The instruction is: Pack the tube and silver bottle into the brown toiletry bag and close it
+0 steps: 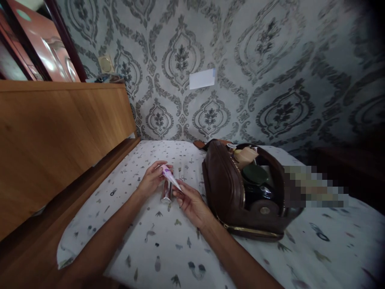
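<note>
A small white and purple squeeze tube (170,176) is held slantwise between my two hands. My left hand (152,176) pinches its upper end, and the fingers of my right hand (191,201) close on its lower end. Just below the tube, a shiny silvery cylinder (166,192) stands or lies on the patterned sheet; which of the two I cannot tell. To the right of my right hand sits a dark brown leather bag (222,184), unzipped at the top. Inside it show a dark green round lid (255,174), a glossy black item (260,193) and a beige packet (246,155).
The white printed sheet (159,241) spreads beneath everything. A wooden cabinet (69,120) borders it on the left. The patterned wall (210,112) rises behind, bearing a white paper (202,79). A blurred-out patch (315,188) lies right of the bag.
</note>
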A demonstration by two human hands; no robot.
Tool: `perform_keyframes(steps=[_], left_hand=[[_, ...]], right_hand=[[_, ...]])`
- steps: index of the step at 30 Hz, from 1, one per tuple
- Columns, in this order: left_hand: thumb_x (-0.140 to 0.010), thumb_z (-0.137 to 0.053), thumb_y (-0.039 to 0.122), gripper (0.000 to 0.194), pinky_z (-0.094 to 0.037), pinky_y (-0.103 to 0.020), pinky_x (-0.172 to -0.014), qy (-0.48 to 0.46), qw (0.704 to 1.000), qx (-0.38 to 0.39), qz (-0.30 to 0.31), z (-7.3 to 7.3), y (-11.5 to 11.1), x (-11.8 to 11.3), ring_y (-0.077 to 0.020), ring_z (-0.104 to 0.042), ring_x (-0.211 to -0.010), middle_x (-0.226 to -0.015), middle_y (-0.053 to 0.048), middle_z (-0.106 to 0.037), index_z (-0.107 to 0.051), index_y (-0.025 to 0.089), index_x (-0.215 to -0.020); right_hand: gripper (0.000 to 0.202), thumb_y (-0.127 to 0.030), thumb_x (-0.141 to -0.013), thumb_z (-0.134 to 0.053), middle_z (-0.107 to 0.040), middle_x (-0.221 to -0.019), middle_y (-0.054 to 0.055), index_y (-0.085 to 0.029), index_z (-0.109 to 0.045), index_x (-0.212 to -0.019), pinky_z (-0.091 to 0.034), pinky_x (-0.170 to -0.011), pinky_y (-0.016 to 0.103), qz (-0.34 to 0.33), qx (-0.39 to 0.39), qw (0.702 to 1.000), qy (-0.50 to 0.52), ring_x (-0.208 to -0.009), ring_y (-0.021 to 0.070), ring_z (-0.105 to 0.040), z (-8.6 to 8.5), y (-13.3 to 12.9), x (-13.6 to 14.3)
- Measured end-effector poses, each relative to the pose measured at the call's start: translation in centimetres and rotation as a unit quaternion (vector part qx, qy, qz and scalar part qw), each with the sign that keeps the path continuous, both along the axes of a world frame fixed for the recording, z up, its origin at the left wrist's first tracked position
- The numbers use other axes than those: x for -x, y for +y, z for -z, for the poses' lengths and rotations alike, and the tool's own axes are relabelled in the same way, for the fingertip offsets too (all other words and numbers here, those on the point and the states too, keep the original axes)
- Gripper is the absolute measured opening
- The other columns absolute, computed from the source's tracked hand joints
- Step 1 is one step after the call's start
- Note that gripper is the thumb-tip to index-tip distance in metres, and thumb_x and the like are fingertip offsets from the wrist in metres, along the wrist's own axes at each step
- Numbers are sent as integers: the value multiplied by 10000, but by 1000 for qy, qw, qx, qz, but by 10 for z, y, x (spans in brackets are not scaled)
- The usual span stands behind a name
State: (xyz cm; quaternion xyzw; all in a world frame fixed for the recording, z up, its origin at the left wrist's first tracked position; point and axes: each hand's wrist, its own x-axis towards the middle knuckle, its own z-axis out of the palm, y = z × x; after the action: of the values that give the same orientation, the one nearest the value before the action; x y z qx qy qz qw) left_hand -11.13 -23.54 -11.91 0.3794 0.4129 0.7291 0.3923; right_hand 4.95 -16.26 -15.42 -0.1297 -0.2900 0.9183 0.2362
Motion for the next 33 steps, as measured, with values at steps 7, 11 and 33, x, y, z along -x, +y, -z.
perform_keyframes(steps=[7,11,33], left_hand=[[-768,-760,334,338,-514,-317,-834,-18,999,27,-22,1,3,0,-201,-679,-933,-1031,-94,-717,-647,164,-1037],[-729,-794,343,333,-520,-277,-755,-22,998,39,-44,4,6,1,-165,-668,-834,-913,-52,-702,-666,157,-975],[-760,-772,314,336,-509,-298,-789,-16,1000,25,-10,3,2,-1,-189,-663,-897,-1022,-96,-706,-652,156,-1031]], right_hand=[[431,-138,-652,-847,-750,-848,16,-185,-659,-1038,-532,-495,126,27,-38,999,6,-701,133,-730,2,-2,1],[449,-151,-615,-872,-751,-812,16,-175,-660,-1010,-528,-511,131,41,-50,998,-12,-685,133,-726,3,-3,2],[158,-295,-907,-604,-760,-794,59,-161,-663,-969,-530,-537,258,-8,63,998,-14,-642,183,-716,10,5,2]])
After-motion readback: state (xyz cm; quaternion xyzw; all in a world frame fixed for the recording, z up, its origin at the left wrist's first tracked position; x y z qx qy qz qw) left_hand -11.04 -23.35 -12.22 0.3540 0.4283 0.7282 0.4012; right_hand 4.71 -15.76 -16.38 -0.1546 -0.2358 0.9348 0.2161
